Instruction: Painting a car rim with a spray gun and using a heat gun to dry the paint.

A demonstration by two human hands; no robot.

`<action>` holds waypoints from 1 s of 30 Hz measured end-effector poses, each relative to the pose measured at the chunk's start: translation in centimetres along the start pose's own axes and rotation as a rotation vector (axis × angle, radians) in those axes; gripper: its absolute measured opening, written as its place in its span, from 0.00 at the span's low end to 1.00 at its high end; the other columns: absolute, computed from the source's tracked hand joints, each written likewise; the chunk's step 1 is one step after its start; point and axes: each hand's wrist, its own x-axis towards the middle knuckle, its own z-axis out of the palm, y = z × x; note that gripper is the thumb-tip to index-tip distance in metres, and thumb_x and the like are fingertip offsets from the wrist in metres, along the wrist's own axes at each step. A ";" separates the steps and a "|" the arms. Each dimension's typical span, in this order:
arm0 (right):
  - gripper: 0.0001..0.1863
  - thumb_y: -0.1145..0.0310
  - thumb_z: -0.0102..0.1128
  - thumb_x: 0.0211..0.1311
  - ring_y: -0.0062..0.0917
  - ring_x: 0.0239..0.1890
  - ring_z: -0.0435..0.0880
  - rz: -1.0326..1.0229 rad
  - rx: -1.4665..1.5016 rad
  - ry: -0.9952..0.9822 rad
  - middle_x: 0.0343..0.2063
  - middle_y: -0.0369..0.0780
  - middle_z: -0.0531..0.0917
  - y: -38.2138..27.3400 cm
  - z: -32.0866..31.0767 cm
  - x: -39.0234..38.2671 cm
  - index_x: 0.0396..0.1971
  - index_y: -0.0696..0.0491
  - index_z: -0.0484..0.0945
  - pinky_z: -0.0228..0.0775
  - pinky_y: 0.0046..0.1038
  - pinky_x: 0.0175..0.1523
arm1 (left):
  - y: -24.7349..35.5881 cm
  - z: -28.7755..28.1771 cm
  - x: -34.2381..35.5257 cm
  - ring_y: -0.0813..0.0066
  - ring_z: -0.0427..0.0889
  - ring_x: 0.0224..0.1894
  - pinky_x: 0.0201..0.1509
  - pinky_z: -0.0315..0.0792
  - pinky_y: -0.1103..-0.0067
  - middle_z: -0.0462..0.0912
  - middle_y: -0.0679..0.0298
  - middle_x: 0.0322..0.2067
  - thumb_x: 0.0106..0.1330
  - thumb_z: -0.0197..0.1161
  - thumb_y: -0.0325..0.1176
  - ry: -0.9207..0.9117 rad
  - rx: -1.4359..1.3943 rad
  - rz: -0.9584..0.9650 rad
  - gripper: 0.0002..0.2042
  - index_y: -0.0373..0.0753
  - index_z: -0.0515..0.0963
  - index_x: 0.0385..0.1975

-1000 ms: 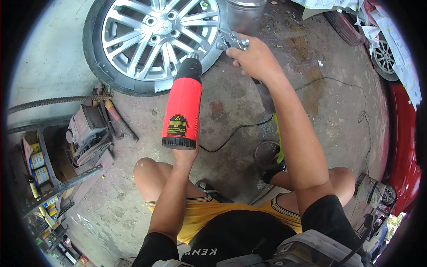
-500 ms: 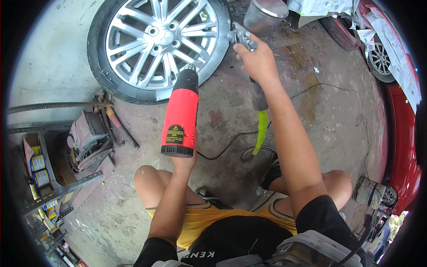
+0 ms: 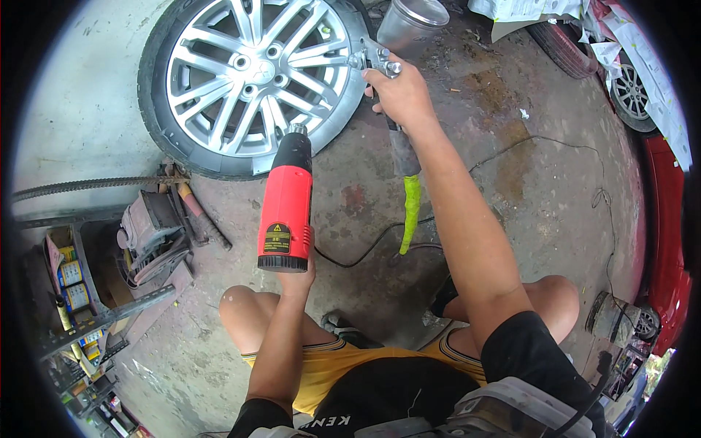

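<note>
A silver alloy wheel point(image 3: 257, 73) with its tyre leans against the pale wall, and grey coating covers part of the tyre's sidewall. My left hand point(image 3: 298, 276) is wrapped round the grip of a red heat gun point(image 3: 286, 201), mostly hidden beneath the gun's body. The black nose and metal nozzle point at the wheel's lower rim, seemingly just short of it. In my right hand point(image 3: 403, 91) is a metal spray gun point(image 3: 375, 60) with a silver cup on top, its front turned toward the wheel's right edge. A yellow-green wrapped hose point(image 3: 411, 212) hangs from its handle.
A black cord point(image 3: 358, 263) runs across the concrete floor. At the left stand a metal shelf point(image 3: 109, 314) with boxes, a grey cut-off machine point(image 3: 153, 230) and a hammer-like tool point(image 3: 204, 215). Toward the right are a red car point(image 3: 668, 233), paper masking point(image 3: 650, 66) and another wheel point(image 3: 629, 93).
The spray gun in my right hand has shifted left and slightly down in the picture. My left hand and the heat gun sit slightly lower and further left, with the view shifting a little too.
</note>
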 end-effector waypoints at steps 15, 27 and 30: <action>0.29 0.59 0.62 0.59 0.45 0.57 0.81 -0.117 -0.283 0.175 0.54 0.49 0.83 2.2 4.7 6.2 0.63 0.46 0.77 0.71 0.39 0.65 | 2.1 0.1 -0.5 0.76 0.72 0.25 0.30 0.67 0.74 0.73 0.67 0.22 0.73 0.62 0.38 -0.047 0.144 0.127 0.10 0.37 0.77 0.33; 0.31 0.60 0.65 0.59 0.44 0.54 0.84 -0.087 -0.116 0.210 0.50 0.53 0.84 3.8 5.8 3.7 0.64 0.48 0.76 0.72 0.38 0.62 | 0.5 -0.7 -0.7 0.81 0.70 0.20 0.24 0.63 0.77 0.72 0.69 0.21 0.73 0.61 0.35 -0.079 0.109 0.096 0.08 0.38 0.77 0.33; 0.31 0.62 0.67 0.58 0.43 0.51 0.86 -0.139 0.156 0.246 0.47 0.54 0.86 5.2 6.0 -1.3 0.64 0.50 0.75 0.75 0.36 0.57 | 1.8 -0.9 -0.3 0.80 0.71 0.22 0.27 0.66 0.78 0.74 0.69 0.23 0.72 0.61 0.32 -0.063 0.025 0.010 0.06 0.37 0.78 0.33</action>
